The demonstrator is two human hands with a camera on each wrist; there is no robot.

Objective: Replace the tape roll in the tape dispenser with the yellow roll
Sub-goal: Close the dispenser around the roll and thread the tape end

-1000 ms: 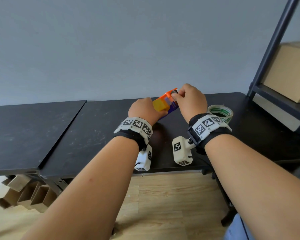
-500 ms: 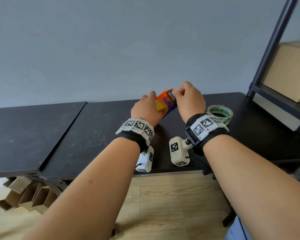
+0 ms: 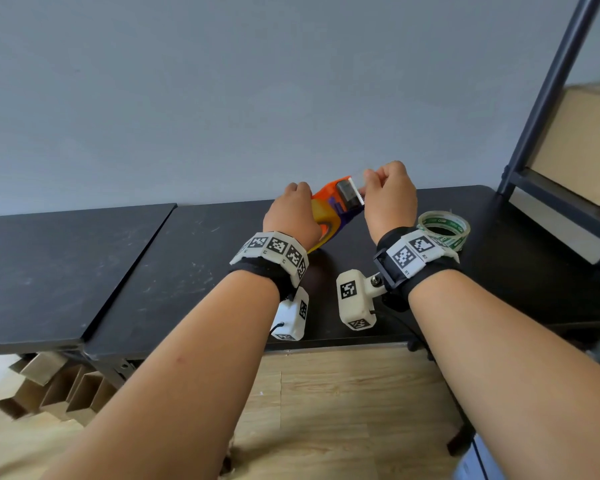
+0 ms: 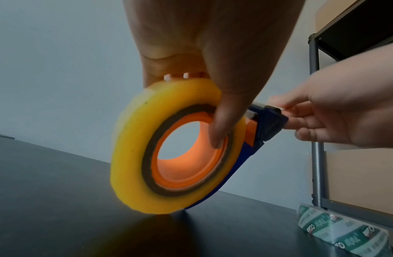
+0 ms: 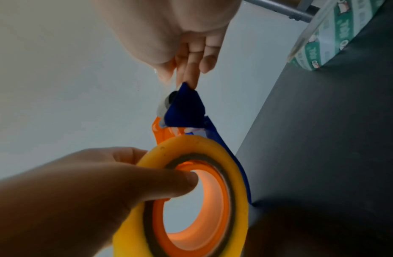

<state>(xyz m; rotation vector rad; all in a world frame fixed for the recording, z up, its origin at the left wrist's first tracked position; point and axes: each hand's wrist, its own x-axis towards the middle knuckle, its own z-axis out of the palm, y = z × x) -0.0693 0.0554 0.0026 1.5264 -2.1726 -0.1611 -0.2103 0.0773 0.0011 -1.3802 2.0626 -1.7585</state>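
Observation:
The orange and blue tape dispenser (image 3: 336, 209) stands tilted on the black table (image 3: 194, 258), its lower edge touching the top. The yellow roll (image 4: 134, 156) sits on its orange hub (image 4: 186, 173). My left hand (image 3: 291, 220) grips the roll and dispenser, thumb hooked into the hub in the left wrist view. My right hand (image 3: 388, 199) pinches a clear strip of tape end (image 3: 359, 176) at the cutter head (image 5: 182, 107). The yellow roll (image 5: 215, 149) shows from below in the right wrist view.
A clear tape roll with green print (image 3: 444, 230) lies on the table just right of my right wrist. A black shelf frame (image 3: 548, 98) with a cardboard box (image 3: 582, 147) stands at the right. A second table top (image 3: 49, 271) adjoins on the left.
The dispenser has tipped so its cutter head faces up and right. My right hand has risen a little, and a clear strip of tape now shows between its fingertips.

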